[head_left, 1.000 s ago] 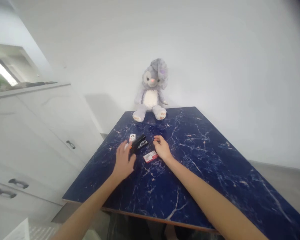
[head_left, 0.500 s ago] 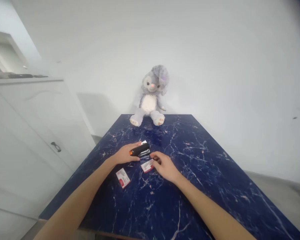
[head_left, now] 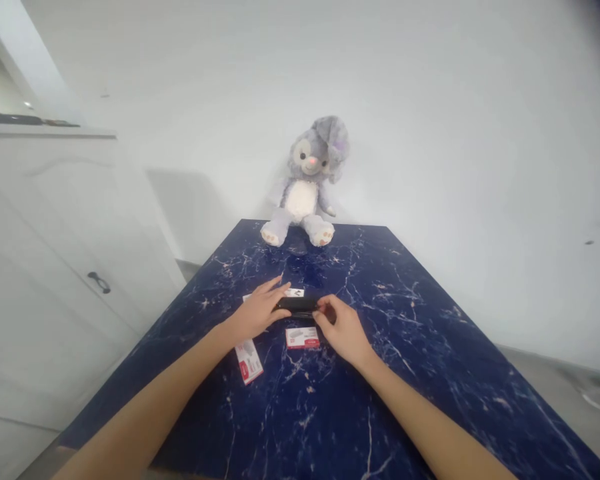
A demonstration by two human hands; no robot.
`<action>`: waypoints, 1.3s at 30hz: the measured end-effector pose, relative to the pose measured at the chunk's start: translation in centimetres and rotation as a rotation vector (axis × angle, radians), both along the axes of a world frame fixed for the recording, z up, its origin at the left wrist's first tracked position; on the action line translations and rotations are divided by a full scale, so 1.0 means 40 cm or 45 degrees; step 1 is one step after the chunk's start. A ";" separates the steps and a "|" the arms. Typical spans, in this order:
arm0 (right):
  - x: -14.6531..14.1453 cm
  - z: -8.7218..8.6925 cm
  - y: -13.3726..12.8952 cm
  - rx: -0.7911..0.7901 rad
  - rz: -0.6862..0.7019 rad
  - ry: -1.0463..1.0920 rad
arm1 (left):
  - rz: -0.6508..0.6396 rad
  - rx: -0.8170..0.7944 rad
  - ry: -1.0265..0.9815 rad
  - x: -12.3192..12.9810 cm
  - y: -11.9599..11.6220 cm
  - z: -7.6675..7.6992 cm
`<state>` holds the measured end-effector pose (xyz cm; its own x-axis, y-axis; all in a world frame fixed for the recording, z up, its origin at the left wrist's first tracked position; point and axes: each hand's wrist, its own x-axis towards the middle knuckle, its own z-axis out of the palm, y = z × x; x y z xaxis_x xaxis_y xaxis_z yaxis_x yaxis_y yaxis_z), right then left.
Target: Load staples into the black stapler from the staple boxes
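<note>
A black stapler [head_left: 299, 305] lies crosswise on the table between my two hands. My left hand [head_left: 254, 312] grips its left end, with the thumb on the near side and the fingers over the far side. At the stapler's right end, the thumb and fingertips of my right hand [head_left: 341, 328] are pinched. Just below the stapler rests a small white and red box [head_left: 303, 338]. A second white and red box [head_left: 249, 362] sits tilted at the lower left, its upper part hidden by my left hand. Behind the stapler, a white flat piece [head_left: 295, 293] partly shows.
The blue marbled table [head_left: 380, 400] narrows toward a white wall [head_left: 455, 133]. A grey plush toy [head_left: 303, 193] sits at its far edge. On the left stands a white cabinet [head_left: 45, 253] with a dark handle [head_left: 99, 283].
The stapler has turned level and shifted right. My right hand has left the nearer box and moved up to the stapler's right end. That box now lies straighter.
</note>
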<state>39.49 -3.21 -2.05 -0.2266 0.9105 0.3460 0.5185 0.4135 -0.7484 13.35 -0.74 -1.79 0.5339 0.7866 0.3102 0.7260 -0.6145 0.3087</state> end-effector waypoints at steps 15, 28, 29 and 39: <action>0.015 -0.012 0.025 -0.035 0.065 -0.234 | 0.226 -0.159 0.081 -0.052 0.011 0.010; 0.082 0.033 0.046 0.058 0.167 -0.332 | 0.132 -0.030 0.055 -0.038 0.006 0.012; 0.087 0.042 0.042 0.148 0.140 -0.375 | 0.138 -0.004 0.053 -0.036 0.006 0.010; 0.023 0.049 -0.049 0.328 0.495 -0.641 | -0.050 -0.011 -0.012 -0.043 -0.004 0.056</action>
